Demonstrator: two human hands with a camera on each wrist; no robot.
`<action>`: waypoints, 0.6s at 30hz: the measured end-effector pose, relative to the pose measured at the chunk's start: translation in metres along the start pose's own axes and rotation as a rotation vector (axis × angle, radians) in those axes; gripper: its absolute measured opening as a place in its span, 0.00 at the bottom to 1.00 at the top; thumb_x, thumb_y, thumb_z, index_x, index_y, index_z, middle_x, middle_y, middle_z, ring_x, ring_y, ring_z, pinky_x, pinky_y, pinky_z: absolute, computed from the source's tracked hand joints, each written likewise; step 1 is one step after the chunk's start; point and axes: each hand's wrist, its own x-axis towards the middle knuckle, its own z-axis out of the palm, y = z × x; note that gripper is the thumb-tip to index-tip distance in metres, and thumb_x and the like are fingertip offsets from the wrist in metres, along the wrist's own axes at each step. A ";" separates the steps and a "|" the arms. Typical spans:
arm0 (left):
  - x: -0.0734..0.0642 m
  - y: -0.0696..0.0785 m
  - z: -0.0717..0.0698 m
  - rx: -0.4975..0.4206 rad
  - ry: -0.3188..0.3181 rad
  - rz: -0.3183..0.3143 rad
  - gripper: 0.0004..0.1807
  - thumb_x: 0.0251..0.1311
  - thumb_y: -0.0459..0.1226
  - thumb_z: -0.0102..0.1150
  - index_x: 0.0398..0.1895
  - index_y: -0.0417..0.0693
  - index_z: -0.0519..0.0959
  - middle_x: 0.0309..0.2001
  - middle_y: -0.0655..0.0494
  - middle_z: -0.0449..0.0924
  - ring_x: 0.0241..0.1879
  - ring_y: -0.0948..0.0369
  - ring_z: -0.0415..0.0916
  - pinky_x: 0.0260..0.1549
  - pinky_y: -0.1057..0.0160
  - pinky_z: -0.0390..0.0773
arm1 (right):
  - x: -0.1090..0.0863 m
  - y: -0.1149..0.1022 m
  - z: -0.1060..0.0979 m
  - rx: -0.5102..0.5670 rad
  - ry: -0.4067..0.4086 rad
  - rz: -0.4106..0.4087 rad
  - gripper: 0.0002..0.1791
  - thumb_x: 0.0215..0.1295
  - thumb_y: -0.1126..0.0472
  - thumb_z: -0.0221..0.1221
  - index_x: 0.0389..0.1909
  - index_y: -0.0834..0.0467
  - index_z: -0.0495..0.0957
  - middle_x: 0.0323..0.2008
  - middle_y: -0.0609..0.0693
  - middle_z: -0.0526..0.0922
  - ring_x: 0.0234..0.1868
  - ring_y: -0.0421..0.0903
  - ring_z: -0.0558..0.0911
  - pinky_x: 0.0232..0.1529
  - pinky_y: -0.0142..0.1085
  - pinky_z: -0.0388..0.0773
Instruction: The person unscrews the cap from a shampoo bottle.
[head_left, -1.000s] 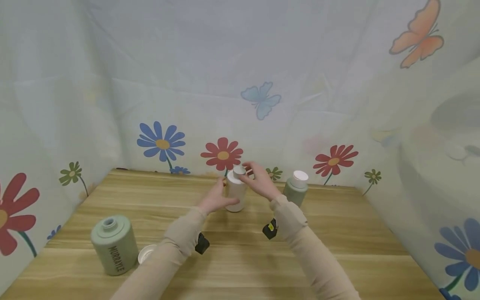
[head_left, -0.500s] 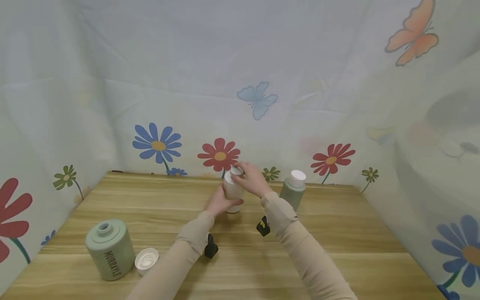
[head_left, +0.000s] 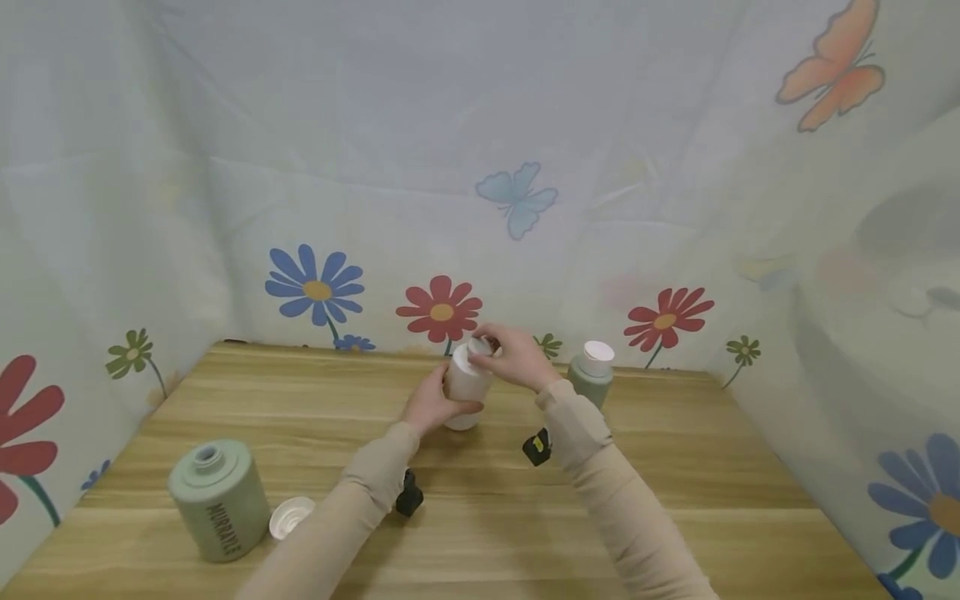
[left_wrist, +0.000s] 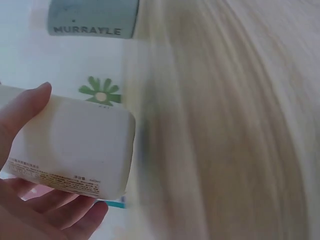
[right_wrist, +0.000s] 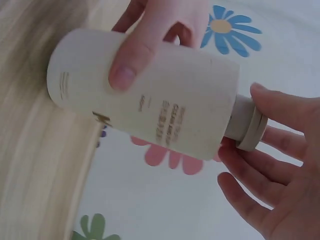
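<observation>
A white bottle (head_left: 468, 377) with small printed text stands near the back of the table, leaning slightly right in the head view. My left hand (head_left: 435, 404) grips its body, with the thumb (left_wrist: 35, 102) across one side and the fingers around the other. At the bottle's top, my right hand (head_left: 519, 358) pinches the white cap (right_wrist: 248, 125) between thumb and fingers. The cap sits on the neck; whether it is loose cannot be told. In the right wrist view, the left thumb (right_wrist: 125, 75) presses on the bottle's side below the printing.
An uncapped green bottle (head_left: 221, 504) marked MURRAYLE stands at the front left, beside a white lid (head_left: 289, 516) lying inside up. Just right of my right hand is another green bottle (head_left: 592, 379) with a white cap (head_left: 598, 357). A flower-print cloth (head_left: 360, 167) hangs behind the wooden table (head_left: 637, 467).
My left hand has closed around the white bottle's body from beside it. The bottle now leans a little. My right hand has stayed at the cap, its fingers shifting around it.
</observation>
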 end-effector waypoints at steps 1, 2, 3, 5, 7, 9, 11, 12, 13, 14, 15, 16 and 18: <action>-0.002 0.002 -0.003 0.008 -0.007 0.010 0.44 0.47 0.45 0.74 0.68 0.47 0.64 0.62 0.45 0.74 0.60 0.47 0.73 0.58 0.43 0.72 | -0.002 -0.001 -0.004 0.002 -0.003 -0.013 0.20 0.62 0.58 0.63 0.52 0.63 0.78 0.45 0.57 0.84 0.43 0.51 0.81 0.46 0.42 0.78; -0.005 0.004 -0.005 0.014 -0.014 0.012 0.43 0.47 0.45 0.74 0.67 0.48 0.65 0.61 0.46 0.74 0.59 0.47 0.73 0.58 0.44 0.72 | -0.003 -0.001 -0.007 0.003 -0.010 -0.020 0.19 0.62 0.57 0.64 0.51 0.63 0.78 0.44 0.56 0.84 0.42 0.50 0.80 0.44 0.41 0.78; -0.008 0.007 -0.008 0.021 -0.019 0.018 0.43 0.46 0.45 0.75 0.67 0.49 0.66 0.61 0.47 0.75 0.58 0.48 0.74 0.57 0.44 0.73 | -0.005 -0.002 -0.010 0.003 -0.019 -0.023 0.19 0.62 0.57 0.64 0.51 0.62 0.79 0.43 0.56 0.84 0.41 0.49 0.80 0.43 0.39 0.78; -0.016 0.011 -0.013 0.037 -0.026 0.037 0.42 0.44 0.45 0.76 0.65 0.49 0.68 0.58 0.48 0.77 0.56 0.49 0.75 0.55 0.44 0.74 | -0.011 -0.004 -0.014 0.008 -0.034 -0.032 0.18 0.61 0.56 0.64 0.49 0.61 0.79 0.41 0.54 0.84 0.39 0.47 0.79 0.41 0.36 0.77; -0.027 0.016 -0.017 0.048 -0.029 0.056 0.41 0.42 0.45 0.77 0.63 0.49 0.70 0.56 0.49 0.78 0.53 0.50 0.76 0.53 0.45 0.75 | -0.018 -0.007 -0.018 0.013 -0.046 -0.037 0.17 0.60 0.55 0.65 0.47 0.59 0.80 0.39 0.52 0.84 0.37 0.46 0.79 0.39 0.35 0.77; -0.037 0.018 -0.020 0.065 -0.040 0.079 0.41 0.40 0.44 0.78 0.61 0.48 0.71 0.54 0.49 0.80 0.51 0.51 0.77 0.51 0.46 0.76 | -0.027 -0.012 -0.021 0.017 -0.061 -0.039 0.16 0.60 0.55 0.66 0.46 0.58 0.80 0.37 0.51 0.84 0.36 0.44 0.79 0.38 0.34 0.77; -0.048 0.020 -0.023 0.070 -0.066 0.089 0.40 0.40 0.44 0.78 0.60 0.47 0.72 0.52 0.50 0.80 0.49 0.53 0.78 0.50 0.47 0.77 | -0.037 -0.017 -0.023 0.015 -0.081 -0.035 0.16 0.59 0.54 0.66 0.45 0.58 0.79 0.35 0.50 0.83 0.35 0.43 0.78 0.37 0.33 0.77; -0.054 0.021 -0.024 0.069 -0.083 0.093 0.40 0.40 0.44 0.78 0.60 0.47 0.72 0.51 0.50 0.81 0.48 0.53 0.78 0.49 0.47 0.77 | -0.041 -0.019 -0.023 0.014 -0.090 -0.035 0.16 0.59 0.53 0.67 0.44 0.57 0.79 0.35 0.50 0.83 0.35 0.43 0.79 0.36 0.32 0.77; -0.059 0.020 -0.024 0.075 -0.101 0.096 0.40 0.40 0.44 0.78 0.59 0.47 0.72 0.51 0.51 0.81 0.47 0.54 0.78 0.49 0.48 0.78 | -0.046 -0.021 -0.023 0.015 -0.102 -0.035 0.17 0.59 0.53 0.67 0.44 0.57 0.79 0.34 0.50 0.83 0.35 0.43 0.79 0.35 0.32 0.77; -0.064 0.020 -0.025 0.076 -0.119 0.100 0.39 0.40 0.45 0.78 0.59 0.47 0.73 0.50 0.52 0.81 0.47 0.55 0.78 0.48 0.49 0.78 | -0.050 -0.023 -0.023 0.015 -0.111 -0.036 0.17 0.59 0.52 0.66 0.44 0.57 0.79 0.34 0.49 0.83 0.35 0.42 0.79 0.35 0.31 0.77; -0.069 0.020 -0.026 0.070 -0.135 0.102 0.39 0.40 0.45 0.78 0.59 0.48 0.73 0.50 0.52 0.81 0.46 0.56 0.78 0.47 0.50 0.79 | -0.054 -0.024 -0.022 0.017 -0.116 -0.046 0.17 0.59 0.52 0.66 0.44 0.56 0.79 0.34 0.49 0.83 0.34 0.41 0.79 0.34 0.30 0.76; -0.074 0.021 -0.027 0.072 -0.147 0.100 0.39 0.40 0.45 0.78 0.58 0.48 0.73 0.49 0.53 0.81 0.45 0.57 0.78 0.46 0.51 0.79 | -0.058 -0.026 -0.021 0.023 -0.119 -0.053 0.16 0.59 0.51 0.66 0.43 0.56 0.79 0.33 0.48 0.83 0.34 0.40 0.79 0.34 0.30 0.76; -0.083 0.022 -0.030 0.085 -0.159 0.109 0.38 0.40 0.46 0.78 0.58 0.48 0.73 0.48 0.54 0.81 0.44 0.58 0.78 0.45 0.52 0.79 | -0.065 -0.028 -0.019 0.044 -0.114 -0.072 0.15 0.58 0.51 0.67 0.42 0.55 0.79 0.33 0.47 0.82 0.34 0.39 0.78 0.35 0.30 0.77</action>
